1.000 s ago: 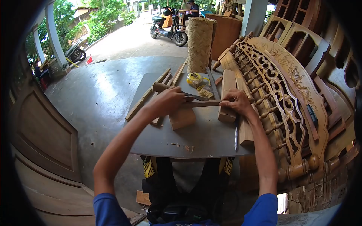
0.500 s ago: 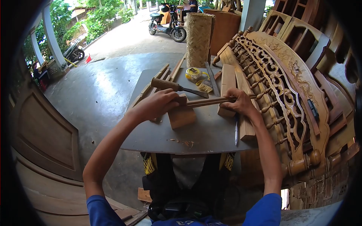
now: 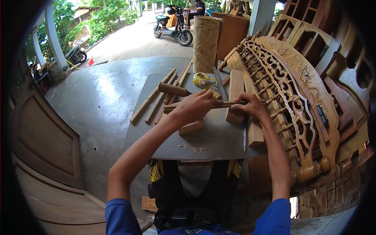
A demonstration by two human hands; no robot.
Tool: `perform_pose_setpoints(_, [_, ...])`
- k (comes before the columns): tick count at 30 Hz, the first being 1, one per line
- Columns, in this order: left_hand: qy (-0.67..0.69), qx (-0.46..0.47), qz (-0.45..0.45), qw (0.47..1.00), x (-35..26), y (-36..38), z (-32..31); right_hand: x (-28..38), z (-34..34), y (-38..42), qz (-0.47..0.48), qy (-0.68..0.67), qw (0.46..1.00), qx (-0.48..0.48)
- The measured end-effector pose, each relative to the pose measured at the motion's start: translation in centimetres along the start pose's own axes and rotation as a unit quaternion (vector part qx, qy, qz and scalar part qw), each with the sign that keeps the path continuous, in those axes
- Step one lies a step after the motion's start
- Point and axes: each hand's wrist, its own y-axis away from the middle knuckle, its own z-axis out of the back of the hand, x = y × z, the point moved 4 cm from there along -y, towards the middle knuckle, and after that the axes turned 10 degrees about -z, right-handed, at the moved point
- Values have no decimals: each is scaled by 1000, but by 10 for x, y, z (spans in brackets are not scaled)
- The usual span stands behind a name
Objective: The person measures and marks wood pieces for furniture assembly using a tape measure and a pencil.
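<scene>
Right hand [image 3: 250, 105] pinched the strip [image 3: 224, 104], fingers closed. Left hand [image 3: 197, 105] curled over it, couldn't tell if gripping. Tool handle [image 3: 172, 89] and block [image 3: 191, 127] lay near.

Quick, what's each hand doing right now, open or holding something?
Left hand: over the wooden strip; its grip can't be told.
Right hand: closed, holding the wooden strip.

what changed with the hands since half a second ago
The left hand has moved right, closer to the right hand, and now covers the blade of the chisel. The left end of the narrow wooden strip now shows beyond it. The right hand stayed on the strip; the tape measure and pen stayed on the table.
</scene>
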Motion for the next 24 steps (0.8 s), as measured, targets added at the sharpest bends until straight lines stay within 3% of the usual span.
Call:
perform_pose_setpoints(2, [49,4,37,998,4,-9,-2,1,-1,-1,-8,10,1000,-4])
perform_pose_setpoints(5, [55,19,16,998,8,7,10,3,-1,1,-18,15,1000,-7])
perform_pose_setpoints(7, [85,22,83,993,14,31,32,-1,-1,-1,-23,6,1000,0])
perform_pose_setpoints(9, [47,-49,1,998,27,64,43,-1,1,-2,-25,18,999,7])
perform_pose_setpoints(12, [124,2,111,986,35,97,72,0,0,0,-21,19,1000,-1])
perform_pose_setpoints(16, [27,102,169,980,54,161,91,-3,-2,3,0,37,999,-36])
perform_pose_setpoints(20, [69,-77,291,951,48,168,126,10,-1,12,-11,68,997,-17])
perform_pose_setpoints(22, [210,-176,318,907,42,143,131,18,2,10,10,86,996,23])
perform_pose_setpoints(24, [324,-249,296,863,42,109,129,48,6,19,62,56,996,-22])
